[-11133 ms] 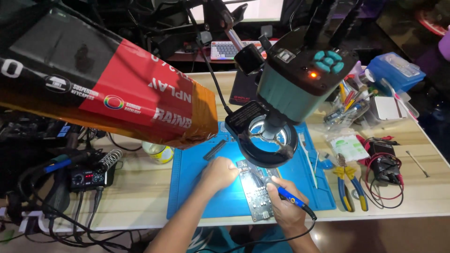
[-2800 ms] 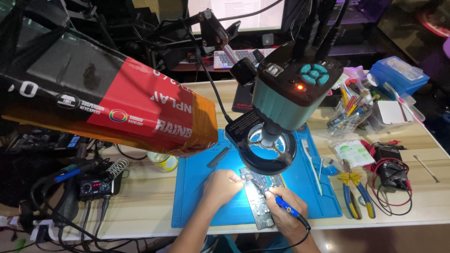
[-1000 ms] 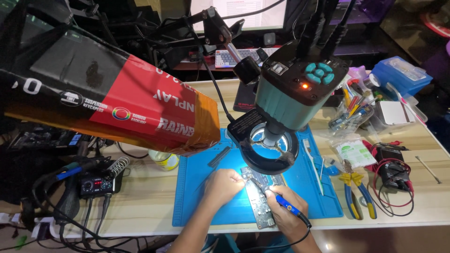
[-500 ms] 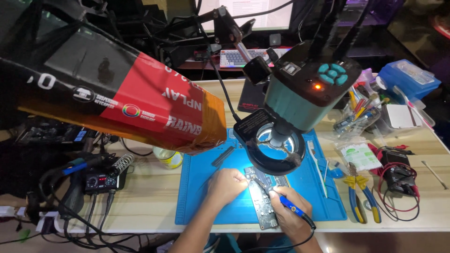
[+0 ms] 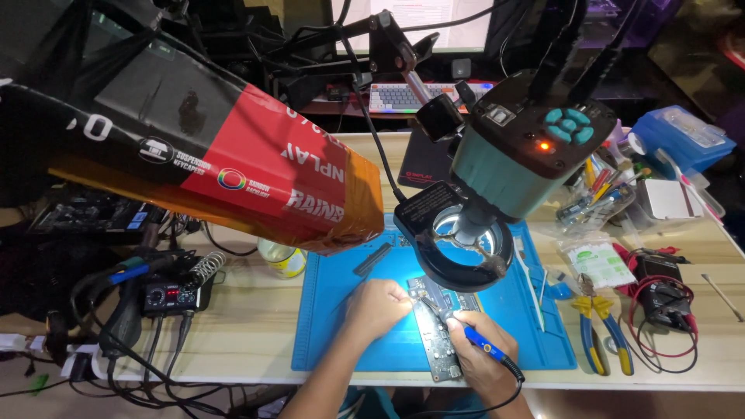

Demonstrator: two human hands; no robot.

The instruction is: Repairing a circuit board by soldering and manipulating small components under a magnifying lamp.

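The right hand (image 5: 479,353) is closed around a blue-handled soldering iron (image 5: 475,341), held like a pen, and the metal tip of it points up and left onto the circuit board (image 5: 434,330). The left hand (image 5: 378,306) is curled, with the fingers bent together, and its fingertips rest at the left edge of the same board; I cannot tell if something small is pinched between them. The two hands are close to each other, with only the upper part of the board between them.

The circuit board is long and narrow and lies on the blue work mat (image 5: 349,341), near the front edge of the wooden table (image 5: 256,334). Just above the board hangs the ring light (image 5: 458,252) of a microscope (image 5: 528,159) with a teal body. On the left of the mat stands a soldering station (image 5: 172,293) with a coiled stand. On the right of the mat lie pliers with yellow and blue handles (image 5: 594,330), and further right a bundle of red and black leads (image 5: 660,299)
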